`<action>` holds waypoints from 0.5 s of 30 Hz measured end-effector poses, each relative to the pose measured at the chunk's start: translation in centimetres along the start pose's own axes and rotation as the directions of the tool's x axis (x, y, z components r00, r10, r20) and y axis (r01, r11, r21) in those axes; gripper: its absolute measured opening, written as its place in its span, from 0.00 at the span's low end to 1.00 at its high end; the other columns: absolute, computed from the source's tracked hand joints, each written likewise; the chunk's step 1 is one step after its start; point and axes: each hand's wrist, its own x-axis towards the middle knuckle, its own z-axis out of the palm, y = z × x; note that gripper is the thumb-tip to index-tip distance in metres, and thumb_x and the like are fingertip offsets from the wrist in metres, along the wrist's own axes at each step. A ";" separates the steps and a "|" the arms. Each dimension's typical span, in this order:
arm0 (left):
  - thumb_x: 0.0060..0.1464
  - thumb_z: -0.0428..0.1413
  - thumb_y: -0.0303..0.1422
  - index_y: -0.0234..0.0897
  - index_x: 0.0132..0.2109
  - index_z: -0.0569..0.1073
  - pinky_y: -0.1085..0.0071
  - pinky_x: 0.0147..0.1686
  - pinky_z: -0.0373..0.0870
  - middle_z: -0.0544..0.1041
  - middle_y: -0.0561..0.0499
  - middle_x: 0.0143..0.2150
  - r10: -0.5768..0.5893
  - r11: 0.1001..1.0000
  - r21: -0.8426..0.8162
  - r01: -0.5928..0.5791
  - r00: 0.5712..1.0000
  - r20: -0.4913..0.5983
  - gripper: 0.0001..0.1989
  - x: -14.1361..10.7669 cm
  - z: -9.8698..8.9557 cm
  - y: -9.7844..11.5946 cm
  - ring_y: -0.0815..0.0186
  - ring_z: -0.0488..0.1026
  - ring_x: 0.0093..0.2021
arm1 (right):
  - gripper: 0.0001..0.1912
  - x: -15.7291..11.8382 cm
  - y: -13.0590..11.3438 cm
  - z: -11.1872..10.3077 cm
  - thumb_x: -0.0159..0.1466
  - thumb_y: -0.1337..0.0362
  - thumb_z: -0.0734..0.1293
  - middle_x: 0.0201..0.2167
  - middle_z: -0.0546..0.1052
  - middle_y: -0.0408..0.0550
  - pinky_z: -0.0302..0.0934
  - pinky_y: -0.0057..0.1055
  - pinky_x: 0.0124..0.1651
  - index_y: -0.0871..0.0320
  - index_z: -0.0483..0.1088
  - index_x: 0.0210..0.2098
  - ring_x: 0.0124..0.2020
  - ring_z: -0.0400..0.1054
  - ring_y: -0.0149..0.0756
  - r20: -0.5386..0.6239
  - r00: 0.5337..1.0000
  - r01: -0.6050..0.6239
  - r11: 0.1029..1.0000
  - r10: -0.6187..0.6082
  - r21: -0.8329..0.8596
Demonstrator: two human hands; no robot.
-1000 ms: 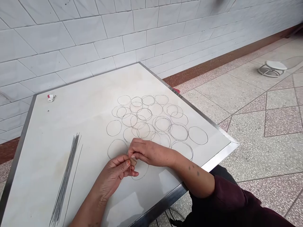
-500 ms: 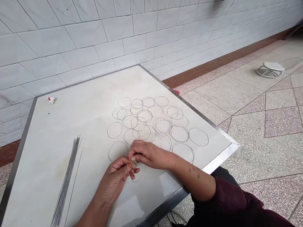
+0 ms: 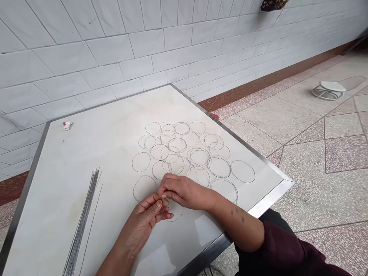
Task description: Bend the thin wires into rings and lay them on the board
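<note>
Near the table's front edge, both hands meet at the ends of a thin wire ring [image 3: 178, 219]. My left hand [image 3: 146, 212] pinches the wire between thumb and forefinger, its other fingers curled below. Right against it, my right hand [image 3: 178, 189] is closed on the same wire from above. The joint itself is mostly hidden by my fingertips. Beyond my hands lie several finished-looking wire rings [image 3: 243, 171], many overlapping. To the left rests a bundle of straight wires [image 3: 83, 226], with one single wire [image 3: 91, 228] lying apart beside it.
The white table [image 3: 115, 126] has a metal edge and stands against a white tiled wall [image 3: 100, 57]. A small red and white item [image 3: 67, 125] sits at the far left corner. A low round stool [image 3: 329, 90] stands on the floor at right.
My hands stay together on the wire; the fingers have shifted slightly and the ring has swung a little to the right. The whole view has moved slightly, showing more wall.
</note>
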 end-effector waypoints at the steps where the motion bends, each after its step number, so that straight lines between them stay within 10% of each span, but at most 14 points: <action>1: 0.52 0.64 0.41 0.38 0.37 0.80 0.58 0.45 0.70 0.73 0.49 0.35 0.001 1.000 0.004 -0.001 1.000 0.006 0.11 0.0 0.0 0.0 0.62 0.70 0.37 | 0.06 0.0 0.0 0.0 0.70 0.69 0.60 0.38 0.70 0.47 0.66 0.29 0.44 0.57 0.70 0.43 0.40 0.68 0.32 -0.001 1.000 -0.003 1.000 0.003 -0.004; 15: 0.53 0.63 0.40 0.38 0.33 0.81 0.63 0.39 0.68 0.72 0.49 0.35 0.034 0.999 0.036 -0.036 0.998 0.045 0.10 -0.5 0.0 0.1 0.64 0.68 0.34 | 0.05 0.1 0.0 0.2 0.70 0.67 0.63 0.36 0.72 0.46 0.66 0.29 0.43 0.56 0.71 0.41 0.41 0.68 0.32 -0.010 1.000 0.000 0.995 0.001 0.100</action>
